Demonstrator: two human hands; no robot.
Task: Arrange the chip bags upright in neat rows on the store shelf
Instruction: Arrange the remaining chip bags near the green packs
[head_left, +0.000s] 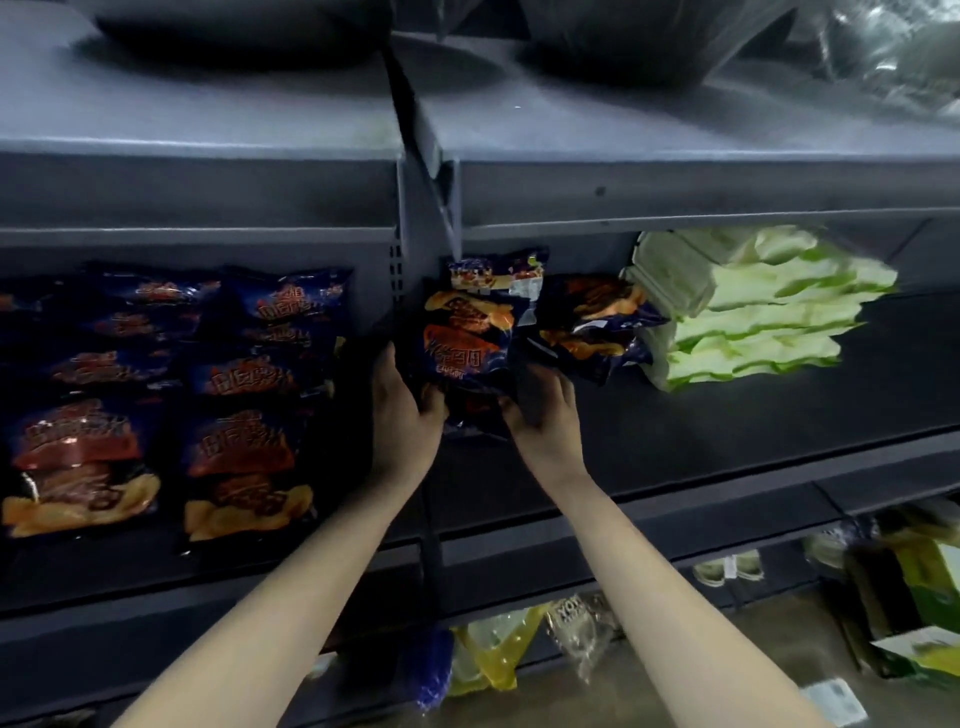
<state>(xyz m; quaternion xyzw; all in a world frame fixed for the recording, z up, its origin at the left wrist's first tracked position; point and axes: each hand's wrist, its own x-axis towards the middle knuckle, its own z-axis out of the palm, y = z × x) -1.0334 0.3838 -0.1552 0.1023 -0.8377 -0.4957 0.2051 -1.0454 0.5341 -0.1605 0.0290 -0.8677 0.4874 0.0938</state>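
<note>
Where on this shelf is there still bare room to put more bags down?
The widest bare patch is the dark shelf board right of the right hand, in front of the pale green bags. A narrow strip fronts the left rows of dark blue chip bags. Crowded: the middle, where left hand and right hand grip one dark blue bag.

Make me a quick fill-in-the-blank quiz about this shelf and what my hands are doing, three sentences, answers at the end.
1. The left hand and the right hand together grip one dark ___ chip bag.
2. The pile of bags further right on the shelf is pale ___.
3. The rows of chip bags already lined up lie to the ___ of the held bag.

Missing words: blue; green; left.
</note>
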